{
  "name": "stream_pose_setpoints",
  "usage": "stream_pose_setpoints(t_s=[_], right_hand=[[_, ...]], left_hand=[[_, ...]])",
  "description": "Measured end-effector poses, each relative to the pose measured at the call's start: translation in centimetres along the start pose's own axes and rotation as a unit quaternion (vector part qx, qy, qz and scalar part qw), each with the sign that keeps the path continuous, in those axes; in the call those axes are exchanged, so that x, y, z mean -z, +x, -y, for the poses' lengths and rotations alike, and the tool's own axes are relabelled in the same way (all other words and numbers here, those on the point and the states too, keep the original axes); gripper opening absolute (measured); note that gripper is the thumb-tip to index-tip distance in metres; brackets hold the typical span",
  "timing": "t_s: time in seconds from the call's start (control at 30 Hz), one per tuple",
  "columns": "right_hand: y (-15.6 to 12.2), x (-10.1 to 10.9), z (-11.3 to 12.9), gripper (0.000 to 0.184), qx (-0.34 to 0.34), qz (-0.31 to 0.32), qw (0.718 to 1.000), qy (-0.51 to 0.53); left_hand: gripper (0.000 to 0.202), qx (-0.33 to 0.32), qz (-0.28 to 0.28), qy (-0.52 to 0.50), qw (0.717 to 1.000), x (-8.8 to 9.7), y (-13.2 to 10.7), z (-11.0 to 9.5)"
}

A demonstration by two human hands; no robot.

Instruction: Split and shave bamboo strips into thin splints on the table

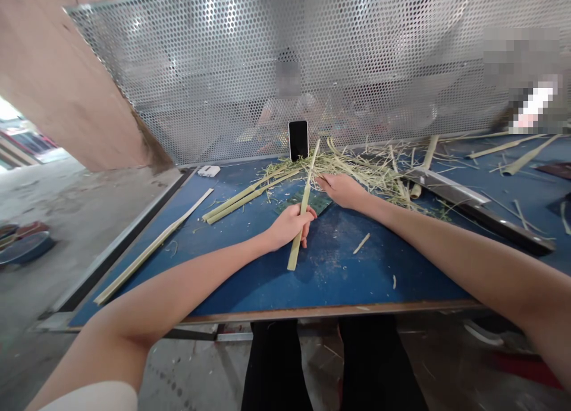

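Note:
My left hand is wrapped around a pale green bamboo strip. The strip slants up and away from me, with a node partway along it. Just right of its upper part, my right hand has its fingers curled together at the edge of a heap of bamboo shavings. What those fingers hold, if anything, is hidden. A dark green patterned mat lies on the blue table below both hands.
Split bamboo strips lie at left, with two more bamboo strips near the middle. A phone leans on the perforated metal screen. A broad-bladed knife rests at right. Bamboo pieces lie beyond it.

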State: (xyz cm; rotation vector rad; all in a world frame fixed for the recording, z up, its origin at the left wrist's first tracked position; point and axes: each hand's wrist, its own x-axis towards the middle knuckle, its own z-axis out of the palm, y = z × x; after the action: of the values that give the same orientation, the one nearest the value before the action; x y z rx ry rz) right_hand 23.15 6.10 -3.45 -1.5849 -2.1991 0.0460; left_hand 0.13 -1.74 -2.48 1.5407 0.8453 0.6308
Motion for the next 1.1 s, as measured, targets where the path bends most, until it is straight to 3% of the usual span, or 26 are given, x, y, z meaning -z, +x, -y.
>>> stream_pose_setpoints(t_s=[0.4,0.6,0.83,1.1], right_hand=[[0.13,0.27,-0.29,0.057,-0.02,-0.027,0.999,-0.02],[-0.12,0.44,0.15,0.052,0.016,-0.012,0.999,-0.047],[0.2,0.23,-0.17,0.062,-0.034,-0.046,0.998,-0.039],[-0.09,0.74,0.03,0.072,0.021,-0.009,1.0,0.005]], left_hand=[[0.004,-0.004,0.003,0.003,1.0,0.06,0.14,0.37],[0.004,-0.005,0.005,0.002,1.0,0.01,0.12,0.28],[0.004,0.001,0.004,0.002,1.0,0.1,0.26,0.35],[0.004,-0.002,0.003,0.002,1.0,-0.04,-0.01,0.14]])
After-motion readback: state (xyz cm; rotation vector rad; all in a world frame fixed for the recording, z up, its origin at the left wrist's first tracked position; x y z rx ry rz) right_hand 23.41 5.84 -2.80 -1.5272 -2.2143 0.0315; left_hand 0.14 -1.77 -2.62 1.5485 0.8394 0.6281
